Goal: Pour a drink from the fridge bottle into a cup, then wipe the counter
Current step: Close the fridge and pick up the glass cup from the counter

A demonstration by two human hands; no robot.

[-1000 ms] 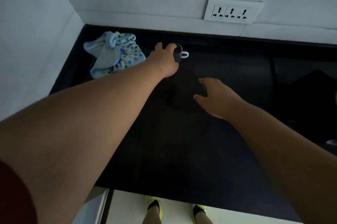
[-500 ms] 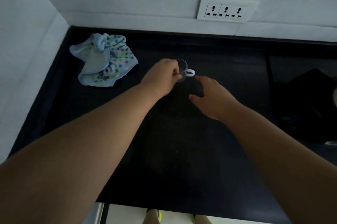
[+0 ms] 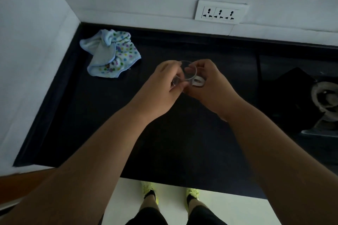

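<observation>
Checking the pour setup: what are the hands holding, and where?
Both hold the clear cup: left hand grips its body, right hand holds the handle side.

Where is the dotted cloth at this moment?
In the head view, the cloth lies crumpled on the black counter at the back left corner, left of both hands, untouched.

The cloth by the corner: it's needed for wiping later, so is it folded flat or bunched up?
Bunched up. The dotted cloth lies crumpled on the black counter, with loose overlapping folds and a blue edge turned over.
</observation>
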